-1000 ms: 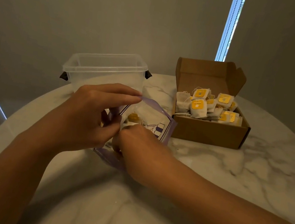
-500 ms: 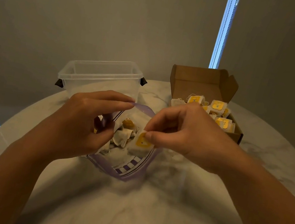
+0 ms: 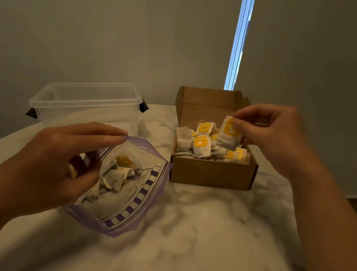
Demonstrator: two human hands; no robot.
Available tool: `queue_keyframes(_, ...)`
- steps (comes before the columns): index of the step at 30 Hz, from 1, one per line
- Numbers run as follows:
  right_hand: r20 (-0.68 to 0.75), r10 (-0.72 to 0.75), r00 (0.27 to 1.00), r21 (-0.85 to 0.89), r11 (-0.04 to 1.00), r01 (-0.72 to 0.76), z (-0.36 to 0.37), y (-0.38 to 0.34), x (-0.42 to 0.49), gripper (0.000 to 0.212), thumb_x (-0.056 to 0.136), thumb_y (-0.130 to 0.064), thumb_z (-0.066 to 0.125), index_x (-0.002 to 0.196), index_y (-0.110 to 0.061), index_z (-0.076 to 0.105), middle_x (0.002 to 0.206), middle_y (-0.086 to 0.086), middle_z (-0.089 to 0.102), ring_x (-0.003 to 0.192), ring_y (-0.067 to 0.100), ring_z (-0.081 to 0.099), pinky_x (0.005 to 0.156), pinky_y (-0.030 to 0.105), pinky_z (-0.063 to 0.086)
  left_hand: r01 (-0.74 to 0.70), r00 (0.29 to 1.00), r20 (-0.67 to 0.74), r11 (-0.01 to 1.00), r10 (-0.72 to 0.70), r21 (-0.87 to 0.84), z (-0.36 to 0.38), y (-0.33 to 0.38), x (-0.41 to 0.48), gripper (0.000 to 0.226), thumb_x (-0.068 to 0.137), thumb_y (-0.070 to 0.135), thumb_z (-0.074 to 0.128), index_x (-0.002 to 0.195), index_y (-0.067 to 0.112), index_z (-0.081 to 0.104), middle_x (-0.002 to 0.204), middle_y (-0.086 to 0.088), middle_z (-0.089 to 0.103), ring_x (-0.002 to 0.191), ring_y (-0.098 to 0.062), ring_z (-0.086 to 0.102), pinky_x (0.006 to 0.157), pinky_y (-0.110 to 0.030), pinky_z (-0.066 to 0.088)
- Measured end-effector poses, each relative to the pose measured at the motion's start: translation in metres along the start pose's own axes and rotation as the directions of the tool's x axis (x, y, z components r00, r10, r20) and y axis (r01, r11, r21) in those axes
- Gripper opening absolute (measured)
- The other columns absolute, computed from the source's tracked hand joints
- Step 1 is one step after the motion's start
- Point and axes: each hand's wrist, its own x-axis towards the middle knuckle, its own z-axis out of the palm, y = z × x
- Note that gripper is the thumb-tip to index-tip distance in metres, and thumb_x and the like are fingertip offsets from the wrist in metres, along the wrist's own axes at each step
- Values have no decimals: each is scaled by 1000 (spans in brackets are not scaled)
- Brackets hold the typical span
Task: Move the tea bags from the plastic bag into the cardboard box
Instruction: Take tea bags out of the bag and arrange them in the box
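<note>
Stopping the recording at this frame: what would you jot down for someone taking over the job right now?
Left hand pinches the rim of the plastic bag, holding it open on the table.
Right hand pinches one tea bag above the open cardboard box.
Done: a pile of tea bags lies in the box.
Left: drop the held one in, then move over the remaining tea bags inside the plastic bag.

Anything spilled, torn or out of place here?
Nothing stands out. Nothing lies loose on the marble table: the left hand holds the plastic bag open, and the right hand pinches one tea bag over the cardboard box.
</note>
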Motion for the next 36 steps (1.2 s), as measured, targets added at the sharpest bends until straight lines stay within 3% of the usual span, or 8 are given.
queue_keyframes(5,-163,1,987,-294,954,-49,-17,29,17,16,83,-14,75,84,-29,71,88,-5,71,84,13,69,72,40,61,-19,1000,-8,1000,19,-6,1,-2,1,50,78,10,63,128,18,60,127,9,60,86,-2,61,58,-9,52)
queue_keyframes(13,107,50,993,-453,891,4,-11,35,18,13,85,-14,73,93,-25,74,89,-12,68,86,9,64,75,29,57,-18,1000,-17,1000,18,-7,2,-1,2,45,81,7,59,125,15,64,127,8,62,84,-3,62,58,-7,49)
queue_keyframes(20,177,89,980,-518,856,16,-9,37,23,15,85,-13,72,97,-23,75,88,-18,63,82,1,58,66,15,45,-14,1000,-9,1000,14,-4,2,-4,1,42,84,8,59,126,15,63,128,8,61,84,-3,62,58,-9,51)
queue_keyframes(22,168,63,984,-557,829,42,-7,37,24,17,83,-13,75,98,-20,75,88,-14,64,78,-1,58,64,11,42,-9,1000,-4,1000,9,-13,1,-3,1,50,75,14,61,125,15,64,127,7,61,83,-4,62,58,-9,50)
queue_keyframes(27,190,26,981,-660,744,107,-8,38,24,25,78,-16,80,102,-17,74,96,-3,70,77,4,60,61,11,41,-15,1000,-16,1000,15,-4,2,-4,1,45,85,3,57,127,17,62,128,9,60,88,0,61,58,-7,50)
queue_keyframes(29,179,16,984,-671,734,110,-7,39,23,27,77,-16,80,104,-17,74,97,-3,70,78,4,60,63,12,43,-16,1000,-3,1000,16,-5,2,-4,1,46,82,13,61,128,19,61,129,10,60,88,0,61,58,-8,51)
queue_keyframes(32,105,-2,994,-652,755,71,-10,36,21,26,79,-16,79,104,-19,73,93,-4,68,78,3,60,68,16,45,-12,1000,-8,1000,12,-10,0,-1,1,39,89,16,58,127,17,61,127,7,61,89,1,61,58,-8,51)
queue_keyframes(36,12,-87,996,-542,837,79,-6,19,8,11,81,-20,77,87,-29,72,79,-11,68,72,-1,63,66,17,50,23,999,27,1000,-24,12,-3,3,2,56,74,0,70,128,12,61,127,2,61,82,-9,64,58,-17,56)
